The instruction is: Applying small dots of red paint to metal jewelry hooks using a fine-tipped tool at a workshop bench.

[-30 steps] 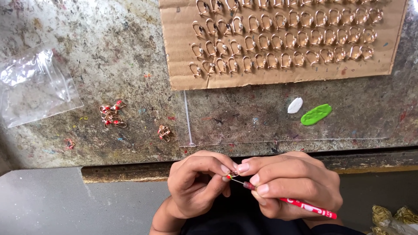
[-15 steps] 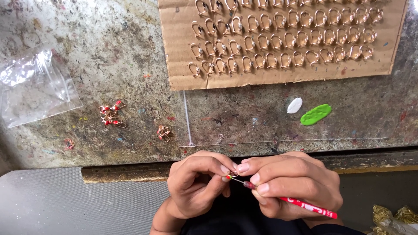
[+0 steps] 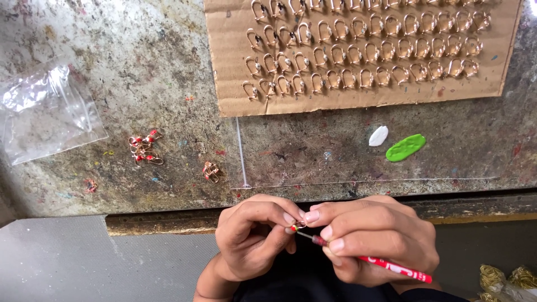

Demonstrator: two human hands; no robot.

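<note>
Item: one hook (image 3: 300,226) being painted, just off the table's (image 3: 140,67) near edge.

I see my left hand (image 3: 254,237) pinching the hook between thumb and forefinger, knuckles curled toward me. My right hand (image 3: 375,237) grips a red tool (image 3: 386,265) pen-fashion, its fine tip touching the hook. To do this well, I judge: brace fingertips together, move only the tip, keep the dab small. Also listed: card (image 3: 358,103) of hooks in rows at the far edge; loose red-tipped hooks (image 3: 144,148) and clear bag (image 3: 47,112) left; green paint (image 3: 405,147) and white paint (image 3: 378,136) right.
</note>
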